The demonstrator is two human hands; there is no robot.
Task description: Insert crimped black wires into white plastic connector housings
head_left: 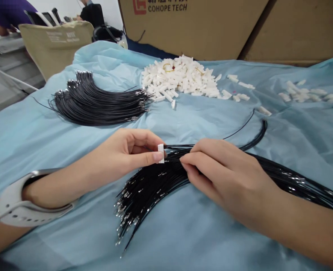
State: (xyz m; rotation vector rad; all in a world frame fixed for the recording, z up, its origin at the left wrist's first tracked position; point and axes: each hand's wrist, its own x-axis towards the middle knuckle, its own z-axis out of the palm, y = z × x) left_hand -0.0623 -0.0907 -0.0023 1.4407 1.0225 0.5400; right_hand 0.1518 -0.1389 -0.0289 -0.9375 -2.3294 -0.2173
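My left hand (127, 150) pinches a small white connector (161, 153) between thumb and fingers. Several black wires run rightward from the connector's upper part. My right hand (223, 169) has its thumb and index finger closed on a black wire, whose metal tip lies close to the connector's lower end; whether that tip is inside it I cannot tell. Beneath both hands lies a thick bundle of black wires (152, 184) with silver metal tips fanned out at the lower left. The bundle passes under my right hand and continues to the right edge.
A second bundle of black wires (99, 101) lies at the upper left of the blue cloth (84, 146). Beside it is a heap of white connectors (183, 77), with more scattered rightward. Cardboard boxes (200, 34) stand behind. Two people are partly visible at the upper left.
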